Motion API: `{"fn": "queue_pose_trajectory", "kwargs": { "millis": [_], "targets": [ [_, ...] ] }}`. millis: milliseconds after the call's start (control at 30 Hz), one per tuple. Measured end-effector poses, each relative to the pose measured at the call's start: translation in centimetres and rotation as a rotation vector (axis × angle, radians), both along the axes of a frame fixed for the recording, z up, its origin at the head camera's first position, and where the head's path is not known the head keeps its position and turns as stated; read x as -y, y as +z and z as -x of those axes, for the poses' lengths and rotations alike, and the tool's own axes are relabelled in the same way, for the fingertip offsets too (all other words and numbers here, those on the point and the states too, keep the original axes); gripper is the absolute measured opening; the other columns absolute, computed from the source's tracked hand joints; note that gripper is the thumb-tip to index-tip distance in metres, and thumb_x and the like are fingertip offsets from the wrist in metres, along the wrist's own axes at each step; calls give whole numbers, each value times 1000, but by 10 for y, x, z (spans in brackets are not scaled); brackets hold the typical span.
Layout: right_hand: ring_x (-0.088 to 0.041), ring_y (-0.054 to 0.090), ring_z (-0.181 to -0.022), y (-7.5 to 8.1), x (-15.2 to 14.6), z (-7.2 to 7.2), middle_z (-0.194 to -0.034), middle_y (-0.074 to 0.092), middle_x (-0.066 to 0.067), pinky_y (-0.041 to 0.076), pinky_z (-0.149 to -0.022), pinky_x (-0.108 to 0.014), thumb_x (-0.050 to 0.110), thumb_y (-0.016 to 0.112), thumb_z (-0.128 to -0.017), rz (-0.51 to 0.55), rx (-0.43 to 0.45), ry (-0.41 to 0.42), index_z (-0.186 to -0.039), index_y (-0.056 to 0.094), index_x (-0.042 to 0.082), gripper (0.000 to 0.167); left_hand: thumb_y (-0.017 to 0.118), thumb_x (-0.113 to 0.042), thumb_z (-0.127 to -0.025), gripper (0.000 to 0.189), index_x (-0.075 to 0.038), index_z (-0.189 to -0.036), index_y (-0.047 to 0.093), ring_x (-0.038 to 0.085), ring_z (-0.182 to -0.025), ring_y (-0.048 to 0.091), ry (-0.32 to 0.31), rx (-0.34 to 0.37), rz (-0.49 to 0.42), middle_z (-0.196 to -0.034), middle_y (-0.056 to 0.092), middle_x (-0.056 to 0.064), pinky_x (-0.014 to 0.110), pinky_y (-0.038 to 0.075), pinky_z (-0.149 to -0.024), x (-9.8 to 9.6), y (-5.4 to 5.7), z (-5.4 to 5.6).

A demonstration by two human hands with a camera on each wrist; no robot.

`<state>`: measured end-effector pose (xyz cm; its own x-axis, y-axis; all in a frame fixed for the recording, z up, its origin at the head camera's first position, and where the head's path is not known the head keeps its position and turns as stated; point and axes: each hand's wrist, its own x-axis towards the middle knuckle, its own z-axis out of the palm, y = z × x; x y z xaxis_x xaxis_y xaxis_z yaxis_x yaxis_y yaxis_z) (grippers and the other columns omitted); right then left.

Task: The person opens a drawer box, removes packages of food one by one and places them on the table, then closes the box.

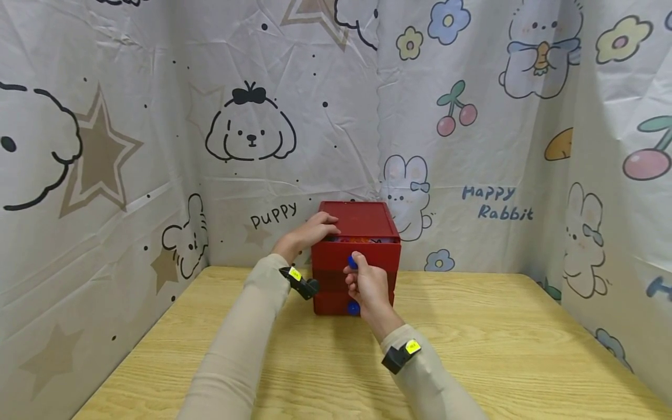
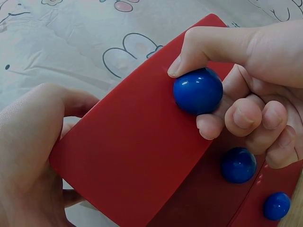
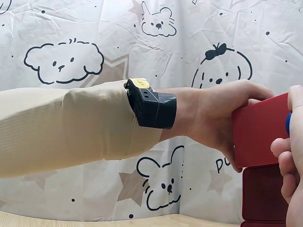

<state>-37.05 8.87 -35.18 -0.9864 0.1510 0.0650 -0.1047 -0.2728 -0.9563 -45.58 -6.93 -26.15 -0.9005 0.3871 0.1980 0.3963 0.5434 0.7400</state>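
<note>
A red cabinet [image 1: 362, 219] with stacked drawers and round blue knobs stands at the back of the table. Its top drawer [image 2: 128, 142] is pulled partly out, and small colourful contents [image 1: 362, 240] show through the gap above its front. My right hand [image 1: 370, 286] pinches the top drawer's blue knob [image 2: 198, 91] between thumb and index finger, its other fingers curled below. My left hand [image 1: 310, 230] rests against the cabinet's upper left edge, fingers lying over the top. Behind the drawer front, part of that hand [image 2: 33, 142] is hidden in the left wrist view.
Below are the middle knob [image 2: 238, 164] and the bottom knob [image 2: 277, 206], on drawers that sit farther back than the top one. The wooden table [image 1: 472, 338] extends around the cabinet. Printed cloth [image 1: 336, 134] hangs close behind it and along both sides.
</note>
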Motion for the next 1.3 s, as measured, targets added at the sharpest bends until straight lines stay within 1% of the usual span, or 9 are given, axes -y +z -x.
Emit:
{"fn": "queue_pose_trajectory", "kwargs": {
  "millis": [100,133,233,467,800,1300],
  "targets": [
    [-10,50,-54,-1,0,0,-67,61,-3,47,-56,-23,50,64,-100,-9,0,-7,-84,71,2,51,50,-23,-102,55,3,-150,47,33,-138,38,-3,-12,0,-149,42,17,45,31,-115,-1,0,0],
    [-10,50,-54,-1,0,-1,-67,60,-3,47,-56,-24,50,64,-100,-12,-2,-8,-83,71,2,51,50,-24,-102,55,2,-151,47,32,-138,38,-2,-4,-6,-150,42,16,45,30,-115,-1,0,-2],
    [-10,49,-54,-2,0,-1,-67,60,-3,47,-57,-24,50,64,-100,-19,-10,-7,-83,71,2,51,52,-25,-103,55,0,-151,47,32,-139,38,3,10,-12,-150,41,15,45,30,-115,0,0,-3],
    [-10,49,-54,0,4,-2,-67,60,-2,47,-56,-23,51,64,-100,-6,-24,8,-84,71,2,52,53,-26,-103,54,-4,-151,48,30,-139,37,19,35,-17,-151,41,13,46,29,-116,5,2,-1],
    [-9,48,-51,-4,-1,-2,-64,60,-2,45,-52,-22,50,66,-99,11,-30,0,-80,71,3,52,53,-28,-103,55,-7,-153,47,30,-142,34,11,61,-11,-154,38,11,46,28,-117,2,3,-3],
    [-8,48,-51,-5,-1,-5,-64,59,-2,43,-49,-20,47,67,-99,35,-28,6,-78,69,3,49,52,-26,-104,54,-2,-152,47,32,-142,35,0,40,-3,-153,39,14,46,28,-117,1,3,-3]
  ]
}}
